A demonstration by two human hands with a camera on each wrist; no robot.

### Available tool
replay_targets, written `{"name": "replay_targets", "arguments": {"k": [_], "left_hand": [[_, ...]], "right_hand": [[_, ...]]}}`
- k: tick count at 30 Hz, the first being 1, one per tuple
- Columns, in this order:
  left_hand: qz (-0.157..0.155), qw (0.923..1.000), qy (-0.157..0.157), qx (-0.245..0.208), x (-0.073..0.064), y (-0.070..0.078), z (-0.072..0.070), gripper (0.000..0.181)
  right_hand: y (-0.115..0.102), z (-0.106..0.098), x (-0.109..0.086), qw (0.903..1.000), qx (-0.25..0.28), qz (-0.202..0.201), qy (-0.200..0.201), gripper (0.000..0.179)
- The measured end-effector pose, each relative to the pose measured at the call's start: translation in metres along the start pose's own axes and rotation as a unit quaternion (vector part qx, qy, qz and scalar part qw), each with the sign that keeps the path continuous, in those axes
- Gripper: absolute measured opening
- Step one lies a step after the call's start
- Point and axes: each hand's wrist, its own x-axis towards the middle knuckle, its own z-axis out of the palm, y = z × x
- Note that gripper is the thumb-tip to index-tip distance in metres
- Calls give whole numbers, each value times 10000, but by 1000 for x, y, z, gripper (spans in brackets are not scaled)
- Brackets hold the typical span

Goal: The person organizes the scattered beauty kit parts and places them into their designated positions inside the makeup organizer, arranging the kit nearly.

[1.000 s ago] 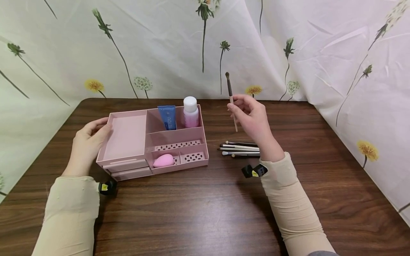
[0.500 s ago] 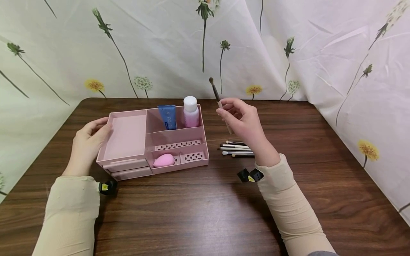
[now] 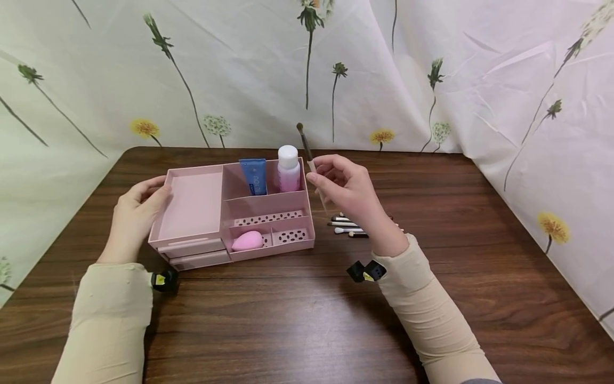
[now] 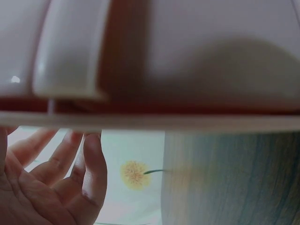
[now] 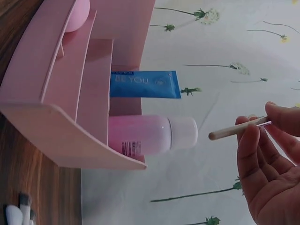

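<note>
A pink makeup organizer (image 3: 194, 202) stands on the table, with two drawer fronts at its left and divided compartments at its right. My left hand (image 3: 134, 218) holds its left side, thumb over the rim; the left wrist view has those fingers (image 4: 93, 164) against the outer wall. A makeup brush (image 3: 306, 146) is pinched between the thumb and fingers of my right hand (image 3: 347, 186), bristles up, just right of the organizer. Its handle end (image 5: 225, 133) points toward a white-capped pink bottle (image 5: 140, 136). Beside the bottle in the back compartment stands a blue tube (image 3: 255, 176).
A pink makeup sponge (image 3: 247, 241) lies in the front compartment. Several more brushes (image 3: 342, 224) lie on the wooden table (image 3: 288, 320) right of the organizer, partly behind my right wrist. A floral cloth (image 3: 268, 69) hangs behind the table.
My right hand has moved left and slightly lower with the brush, which now leans close to the organizer's right side. The left hand keeps its place on the organizer.
</note>
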Motion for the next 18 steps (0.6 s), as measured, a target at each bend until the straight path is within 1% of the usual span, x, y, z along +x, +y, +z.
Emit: {"name": "replay_targets", "arguments": {"k": [10,14,18], "left_hand": [[-5,10000,10,-20,0,1,1,58],[9,10000,2,-51,-1,1,0,58],[9,10000,1,-73,-2,2,0,58]], "right_hand": [[-8,12,9,9996,167,155,-181,24],[-11,20,15,9975,488,400,-320,26],[-15,31,21,9929,757,775,-500,27]]}}
